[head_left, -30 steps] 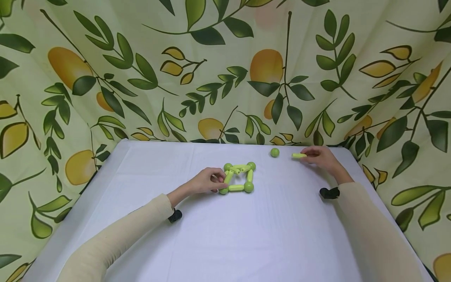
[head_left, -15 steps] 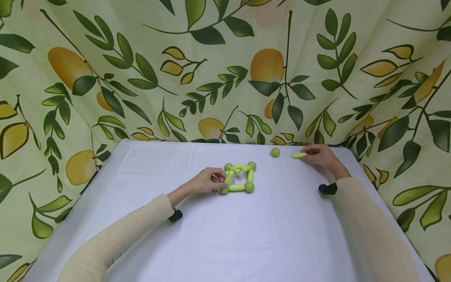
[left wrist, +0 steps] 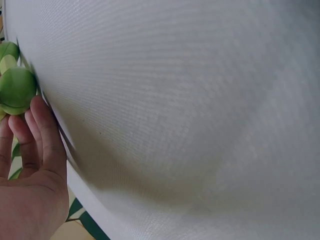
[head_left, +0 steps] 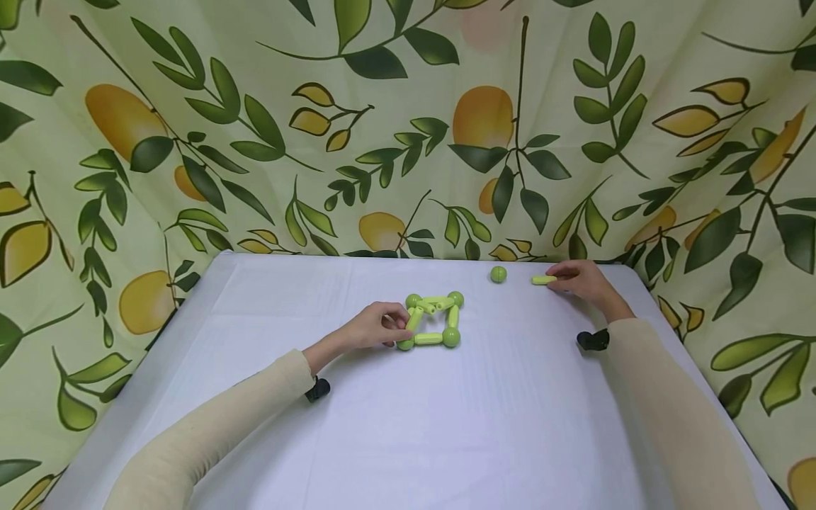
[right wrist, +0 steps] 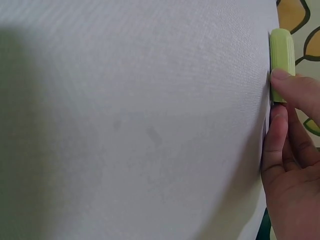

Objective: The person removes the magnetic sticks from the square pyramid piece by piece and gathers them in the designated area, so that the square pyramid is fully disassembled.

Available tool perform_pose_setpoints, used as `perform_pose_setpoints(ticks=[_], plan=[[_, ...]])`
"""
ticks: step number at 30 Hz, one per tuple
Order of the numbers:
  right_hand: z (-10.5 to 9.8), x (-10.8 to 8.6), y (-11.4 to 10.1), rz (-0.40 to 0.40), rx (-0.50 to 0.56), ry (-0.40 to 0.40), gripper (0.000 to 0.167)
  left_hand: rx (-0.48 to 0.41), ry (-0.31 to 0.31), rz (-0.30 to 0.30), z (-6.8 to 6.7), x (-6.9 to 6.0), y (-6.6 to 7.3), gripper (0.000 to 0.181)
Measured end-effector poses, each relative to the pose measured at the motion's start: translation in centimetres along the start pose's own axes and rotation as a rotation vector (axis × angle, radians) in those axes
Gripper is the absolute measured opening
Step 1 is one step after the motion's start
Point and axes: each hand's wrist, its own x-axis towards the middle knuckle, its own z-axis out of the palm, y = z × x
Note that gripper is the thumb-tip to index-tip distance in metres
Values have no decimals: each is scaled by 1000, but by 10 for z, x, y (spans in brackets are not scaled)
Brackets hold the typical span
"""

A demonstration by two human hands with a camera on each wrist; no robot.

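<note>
Edged slightly toward the table's back edge over the last second, the right sleeve (head_left: 669, 397) has the most visible shift; the pale rod (head_left: 543, 280) sits a touch farther from the loose ball (head_left: 499, 274). The left hand (head_left: 376, 326) looks unmoved, its thumb and fingers curved around the near left corner of the green frame (head_left: 428, 339). That thumb partly hides the corner ball (left wrist: 17, 90), which the left edge of the left wrist view cuts off. Rods crowd the frame's far side; how they join is hard to make out. Rightward lies the loose ball, well apart from the frame; farther right, the right hand (head_left: 581, 278) pinches the rod, covering its end.
</note>
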Motion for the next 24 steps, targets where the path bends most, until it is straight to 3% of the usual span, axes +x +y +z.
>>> perform_pose_setpoints(ticks=[17, 24], plan=[[-12, -16, 3, 23, -15, 29, 41, -2, -1, -19, 0, 1, -1, 15], [-12, -31, -9, -34, 58, 27, 43, 4, 1, -23, 0, 0, 1, 15]])
